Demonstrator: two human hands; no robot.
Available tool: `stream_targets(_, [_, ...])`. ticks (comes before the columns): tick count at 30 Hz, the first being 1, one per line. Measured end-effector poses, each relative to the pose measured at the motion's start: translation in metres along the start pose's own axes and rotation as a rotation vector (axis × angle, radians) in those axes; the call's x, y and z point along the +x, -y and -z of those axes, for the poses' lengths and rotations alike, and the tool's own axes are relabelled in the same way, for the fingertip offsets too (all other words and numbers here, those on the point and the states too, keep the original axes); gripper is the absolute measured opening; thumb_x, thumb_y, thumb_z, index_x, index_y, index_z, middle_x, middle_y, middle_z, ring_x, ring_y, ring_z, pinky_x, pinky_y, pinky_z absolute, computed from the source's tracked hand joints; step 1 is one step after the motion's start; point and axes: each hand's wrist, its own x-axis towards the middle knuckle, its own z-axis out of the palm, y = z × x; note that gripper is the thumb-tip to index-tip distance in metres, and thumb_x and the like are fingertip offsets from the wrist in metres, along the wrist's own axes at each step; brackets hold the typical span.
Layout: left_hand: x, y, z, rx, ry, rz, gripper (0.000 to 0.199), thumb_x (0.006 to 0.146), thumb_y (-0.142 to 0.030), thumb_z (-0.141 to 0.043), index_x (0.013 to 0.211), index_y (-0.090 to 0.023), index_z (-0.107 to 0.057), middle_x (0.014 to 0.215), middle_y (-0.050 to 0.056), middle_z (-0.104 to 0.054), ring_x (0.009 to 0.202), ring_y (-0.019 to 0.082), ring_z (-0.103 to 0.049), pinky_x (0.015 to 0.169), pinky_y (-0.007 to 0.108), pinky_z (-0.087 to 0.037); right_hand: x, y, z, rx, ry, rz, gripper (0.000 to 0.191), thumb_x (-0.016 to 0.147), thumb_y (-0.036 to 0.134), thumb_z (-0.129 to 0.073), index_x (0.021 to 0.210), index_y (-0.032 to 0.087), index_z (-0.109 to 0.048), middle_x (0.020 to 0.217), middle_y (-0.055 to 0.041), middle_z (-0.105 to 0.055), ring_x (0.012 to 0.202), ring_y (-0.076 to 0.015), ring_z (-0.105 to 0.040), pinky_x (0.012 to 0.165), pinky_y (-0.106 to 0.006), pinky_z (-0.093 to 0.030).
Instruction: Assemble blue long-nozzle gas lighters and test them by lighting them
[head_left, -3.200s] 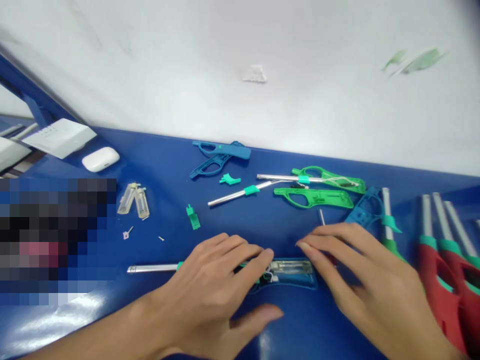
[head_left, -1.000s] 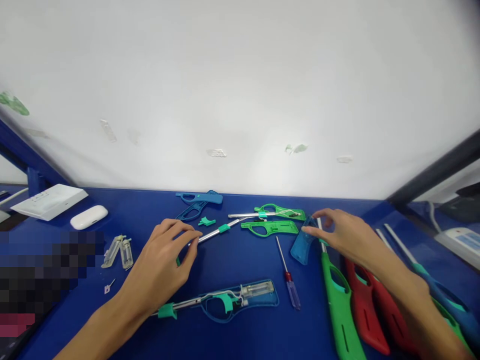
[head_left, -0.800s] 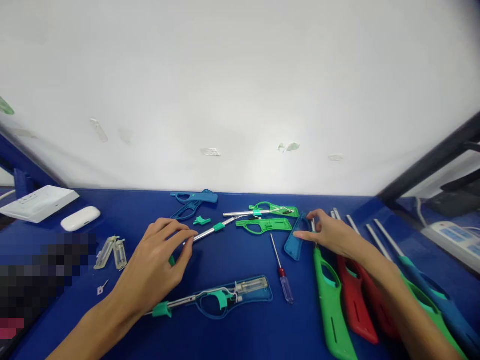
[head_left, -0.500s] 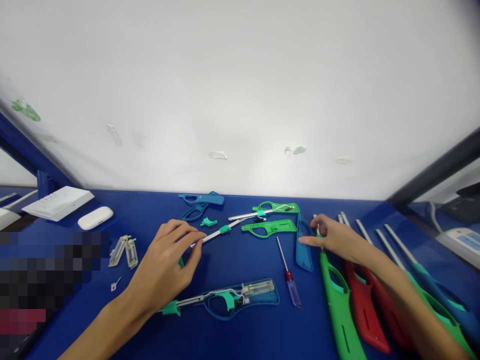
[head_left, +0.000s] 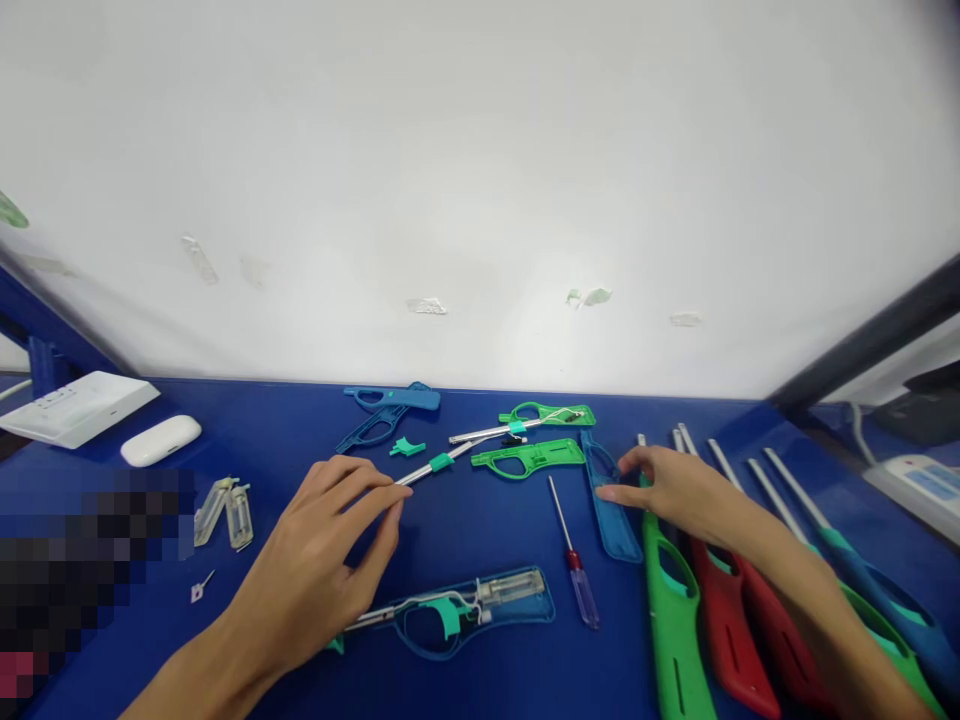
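Note:
The thumb and forefinger tips of my left hand (head_left: pixel 319 555) come together at the near end of a thin metal lighter tube (head_left: pixel 421 472) with a green collar; the fingers hide that end. My right hand (head_left: pixel 667 485) has its thumb on a blue handle half (head_left: pixel 616 520) and its forefinger curled at the upper edge. Below my left hand lies an opened blue lighter half (head_left: pixel 517 598), holding a clear fuel tank (head_left: pixel 514 587), a green trigger (head_left: pixel 448 616) and white wire. A green handle half (head_left: pixel 529 458) rests between my hands.
Assembled green (head_left: pixel 679 620) and red (head_left: pixel 739 640) lighters line the right side. A screwdriver (head_left: pixel 576 575) lies mid-table. Blue shells (head_left: pixel 394 400), a loose trigger (head_left: pixel 407 447) and another green half (head_left: pixel 574 415) sit behind. Fuel tanks (head_left: pixel 238 518) and a white case (head_left: pixel 161 441) are left.
The blue handle half under my right hand has turned slightly, its lower end moving right and nearer. My left hand stays at the tube's end. The whole view has shifted a little.

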Motion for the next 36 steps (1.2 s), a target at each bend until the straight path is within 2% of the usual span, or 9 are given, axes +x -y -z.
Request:
stream_targets(5, [-0.001, 0.0, -0.001, -0.006, 0.019, -0.001, 0.02, 0.096, -0.002, -0.056, 0.106, -0.016, -0.067, 0.097, 0.005, -0.068, 0.1, 0.02, -0.056, 0.091, 0.036, -0.046, -0.001, 0.005, 0.0, 0.045, 0.052, 0.061, 0.034, 0.1, 0.05, -0.058, 0.101, 0.017, -0.068, 0.093, -0.0017, -0.069, 0.077, -0.015, -0.067, 0.072, -0.033, -0.058])
stream_targets(10, [-0.001, -0.001, 0.0, -0.014, 0.018, -0.002, 0.02, 0.096, -0.002, -0.057, 0.106, -0.015, -0.067, 0.097, 0.005, -0.068, 0.1, 0.02, -0.056, 0.091, 0.036, -0.046, -0.004, 0.002, 0.007, 0.144, -0.09, 0.072, 0.032, 0.1, 0.048, -0.058, 0.098, 0.018, -0.067, 0.09, -0.001, -0.067, 0.075, -0.014, -0.064, 0.071, -0.032, -0.056])
stream_targets(15, [0.0, -0.003, 0.0, -0.009, 0.009, -0.005, 0.019, 0.096, -0.003, -0.057, 0.106, -0.015, -0.068, 0.096, 0.006, -0.069, 0.099, 0.02, -0.056, 0.09, 0.036, -0.046, -0.023, 0.016, 0.022, 0.383, -0.195, 0.152, 0.036, 0.097, 0.058, -0.057, 0.092, 0.022, -0.06, 0.067, 0.0044, -0.055, 0.057, -0.0115, -0.049, 0.053, -0.026, -0.042])
stream_targets(19, [0.0, -0.004, 0.001, -0.026, 0.018, 0.003, 0.019, 0.096, -0.003, -0.057, 0.106, -0.016, -0.067, 0.096, 0.006, -0.069, 0.098, 0.021, -0.056, 0.088, 0.037, -0.047, -0.039, 0.034, 0.027, 0.607, -0.121, 0.257, 0.034, 0.09, 0.057, -0.066, 0.088, 0.027, -0.052, 0.058, 0.0069, -0.048, 0.05, -0.0118, -0.043, 0.045, -0.026, -0.031])
stream_targets(23, [-0.004, -0.006, 0.0, -0.027, 0.032, -0.007, 0.018, 0.095, -0.004, -0.058, 0.107, -0.014, -0.067, 0.094, 0.006, -0.07, 0.096, 0.021, -0.057, 0.086, 0.039, -0.046, -0.049, 0.049, 0.023, 0.806, 0.008, 0.338, 0.03, 0.096, 0.055, -0.059, 0.098, 0.026, -0.051, 0.08, -0.0018, -0.068, 0.073, -0.0192, -0.068, 0.064, -0.032, -0.054])
stream_targets(25, [-0.005, -0.007, -0.001, -0.032, 0.043, -0.008, 0.018, 0.096, -0.005, -0.058, 0.108, -0.014, -0.067, 0.092, 0.006, -0.071, 0.094, 0.021, -0.057, 0.086, 0.039, -0.046, -0.052, 0.058, 0.019, 0.892, 0.091, 0.379, 0.032, 0.098, 0.056, -0.055, 0.108, 0.026, -0.048, 0.102, -0.0088, -0.074, 0.085, -0.0226, -0.073, 0.079, -0.039, -0.06])
stream_targets(27, [-0.006, -0.009, -0.001, -0.046, 0.054, -0.008, 0.017, 0.096, -0.005, -0.058, 0.108, -0.015, -0.067, 0.091, 0.005, -0.071, 0.092, 0.021, -0.057, 0.085, 0.039, -0.046, -0.055, 0.067, 0.014, 0.952, 0.174, 0.417, 0.032, 0.099, 0.056, -0.053, 0.102, 0.026, -0.041, 0.105, -0.0099, -0.074, 0.081, -0.0226, -0.074, 0.079, -0.043, -0.061])
stream_targets(31, [-0.005, -0.013, 0.0, -0.08, 0.063, -0.035, 0.018, 0.095, -0.003, -0.059, 0.108, -0.013, -0.067, 0.088, 0.005, -0.071, 0.09, 0.02, -0.059, 0.084, 0.038, -0.046, -0.059, 0.081, 0.006, 0.941, 0.243, 0.445, 0.035, 0.102, 0.053, -0.049, 0.088, 0.027, -0.031, 0.076, 0.0018, -0.063, 0.065, -0.0153, -0.064, 0.063, -0.031, -0.056])
stream_targets(36, [-0.006, -0.004, 0.003, -0.117, 0.074, 0.012, 0.017, 0.097, -0.006, -0.057, 0.105, -0.015, -0.069, 0.084, 0.004, -0.071, 0.084, 0.018, -0.06, 0.08, 0.036, -0.047, -0.064, 0.087, 0.003, 0.793, 0.195, 0.448, 0.03, 0.097, 0.048, -0.061, 0.087, 0.026, -0.043, 0.083, 0.004, -0.04, 0.07, -0.0116, -0.043, 0.062, -0.022, -0.044])
